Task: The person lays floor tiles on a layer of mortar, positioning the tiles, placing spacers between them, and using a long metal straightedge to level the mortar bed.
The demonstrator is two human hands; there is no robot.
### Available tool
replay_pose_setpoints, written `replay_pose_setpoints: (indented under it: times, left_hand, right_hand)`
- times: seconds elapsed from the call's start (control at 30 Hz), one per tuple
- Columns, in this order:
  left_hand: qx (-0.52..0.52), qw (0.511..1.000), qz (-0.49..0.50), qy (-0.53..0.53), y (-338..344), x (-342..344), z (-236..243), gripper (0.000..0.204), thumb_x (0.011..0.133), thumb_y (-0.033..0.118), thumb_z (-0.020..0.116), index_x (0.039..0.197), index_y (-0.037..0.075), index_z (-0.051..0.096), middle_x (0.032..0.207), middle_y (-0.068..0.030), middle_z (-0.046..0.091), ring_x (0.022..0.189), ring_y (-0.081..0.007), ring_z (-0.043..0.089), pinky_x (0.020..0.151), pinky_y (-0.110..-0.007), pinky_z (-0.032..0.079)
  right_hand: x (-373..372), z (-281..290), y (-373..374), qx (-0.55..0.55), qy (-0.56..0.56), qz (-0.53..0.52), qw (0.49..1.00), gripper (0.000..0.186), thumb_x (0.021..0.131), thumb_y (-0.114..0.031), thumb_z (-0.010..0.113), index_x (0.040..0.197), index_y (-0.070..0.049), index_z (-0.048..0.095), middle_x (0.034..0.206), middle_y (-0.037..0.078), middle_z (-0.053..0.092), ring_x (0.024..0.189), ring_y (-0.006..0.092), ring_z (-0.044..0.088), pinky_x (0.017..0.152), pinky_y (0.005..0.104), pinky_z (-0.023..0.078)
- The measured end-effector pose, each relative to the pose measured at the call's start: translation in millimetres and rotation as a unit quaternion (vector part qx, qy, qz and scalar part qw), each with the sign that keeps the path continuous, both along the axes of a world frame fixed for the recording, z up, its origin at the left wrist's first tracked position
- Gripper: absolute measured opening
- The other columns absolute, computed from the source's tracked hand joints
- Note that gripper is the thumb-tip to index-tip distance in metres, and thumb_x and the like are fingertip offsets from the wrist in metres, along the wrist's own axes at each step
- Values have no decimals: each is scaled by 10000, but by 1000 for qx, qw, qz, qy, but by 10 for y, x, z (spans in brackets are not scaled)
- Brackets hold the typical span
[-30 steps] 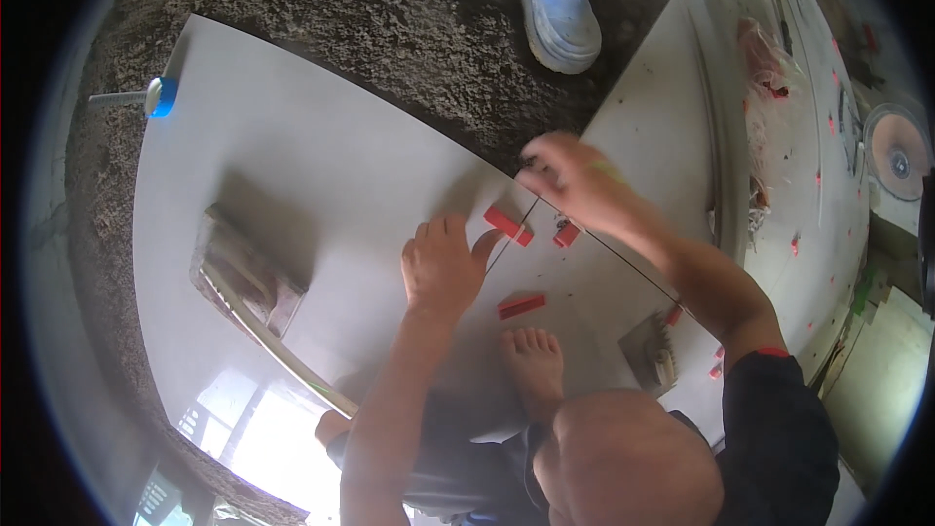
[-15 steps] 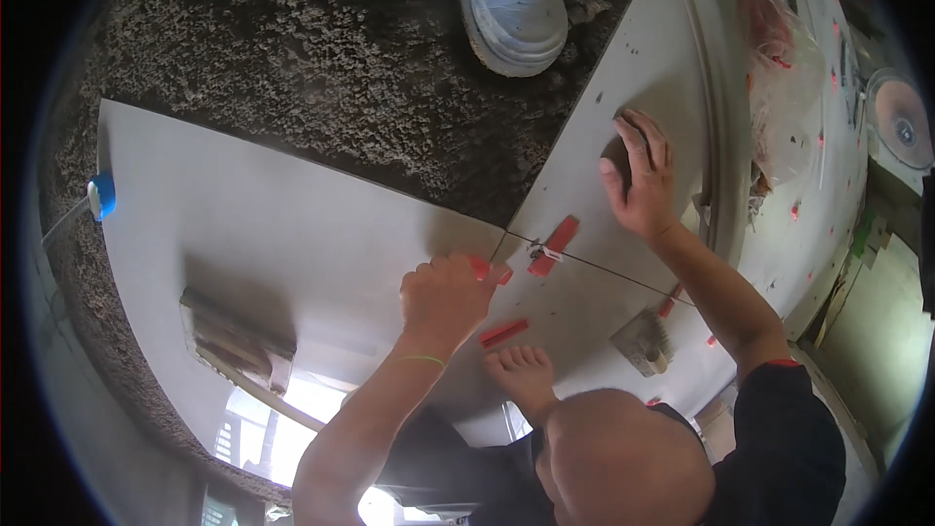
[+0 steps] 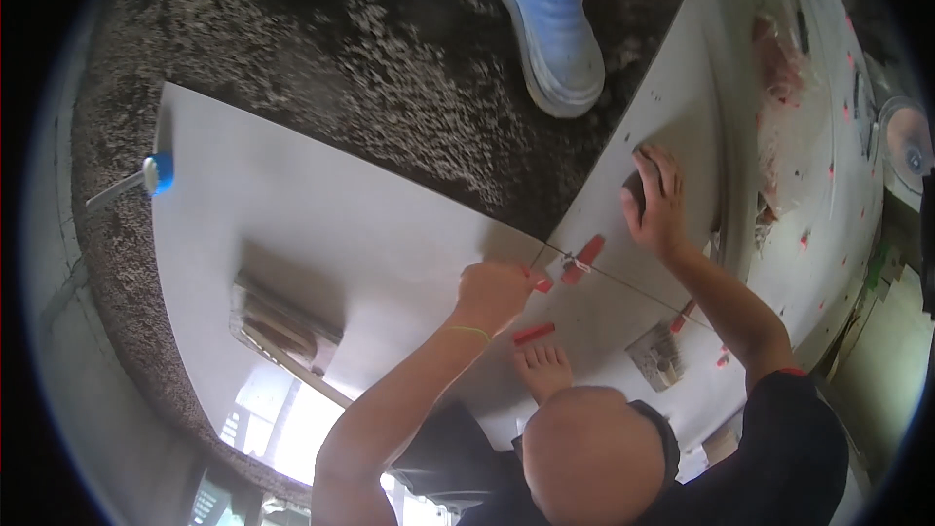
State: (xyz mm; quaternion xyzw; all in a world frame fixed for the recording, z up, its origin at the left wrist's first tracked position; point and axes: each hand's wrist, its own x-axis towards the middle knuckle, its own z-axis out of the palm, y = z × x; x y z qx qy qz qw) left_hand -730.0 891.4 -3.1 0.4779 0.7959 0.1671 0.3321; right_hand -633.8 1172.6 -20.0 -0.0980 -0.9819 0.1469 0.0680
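My left hand (image 3: pixel 497 294) is closed around a small red wedge (image 3: pixel 542 284), whose end sticks out past the fingers. It rests low over a pale floor tile (image 3: pixel 390 234), close to the joint between tiles. Just right of it, another red wedge (image 3: pixel 584 259) sits in a white clip across the joint line. My right hand (image 3: pixel 662 205) lies on the neighbouring tile (image 3: pixel 672 88) with fingers spread, holding nothing visible. A loose red wedge (image 3: pixel 534 333) lies by my bare foot (image 3: pixel 545 370).
A flat rectangular trowel-like tool (image 3: pixel 284 326) with a long handle lies on the left tile. A grey bristly block (image 3: pixel 655 356) sits right of my knee (image 3: pixel 594 458). Blue-white shoes (image 3: pixel 555 39) stand on rough dark mortar (image 3: pixel 390 78). A clear bag (image 3: pixel 779 78) lies far right.
The view has shifted, so the scene sits lower and further right, and more of the shoes shows. My left hand stays by the joint with the wedge; my right hand stays on the tile.
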Motion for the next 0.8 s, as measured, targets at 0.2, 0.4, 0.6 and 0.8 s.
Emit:
replay_pose_setpoints:
  times: [0.2,0.4,0.6,0.8]
  left_hand:
    - [-266,961,44,-54,392,-268,320,386,943,471,486,928,169,726,813,-62,706,808,-282,694,656,-402,530]
    - [-147,941,290,89,-59,-235,111,380,908,428,567,775,92,686,793,-94,696,743,-286,687,621,-377,527]
    - [20,937,302,177,-951,662,-44,350,818,286,690,1067,70,574,1191,-128,589,1161,-304,541,954,-488,416]
    - [41,927,291,234,-1557,1251,-229,619,806,327,668,1334,68,476,1396,-151,451,1379,-329,340,1127,-572,202]
  right_hand:
    - [-31,189,-102,-3,6,-23,1000,479,838,-130,630,1292,-35,508,1348,155,461,1267,359,424,1067,456,335]
    - [-72,432,-639,-262,27,-67,962,400,888,-96,566,1282,-56,509,1119,167,626,972,342,625,872,418,495]
    - [-322,585,-1164,-310,-305,-53,899,452,923,-90,464,1369,-54,398,991,212,673,821,319,675,737,397,532]
    - [-528,487,-1271,-305,-409,-44,859,472,916,-100,445,1380,-44,377,885,204,675,668,270,672,626,397,544]
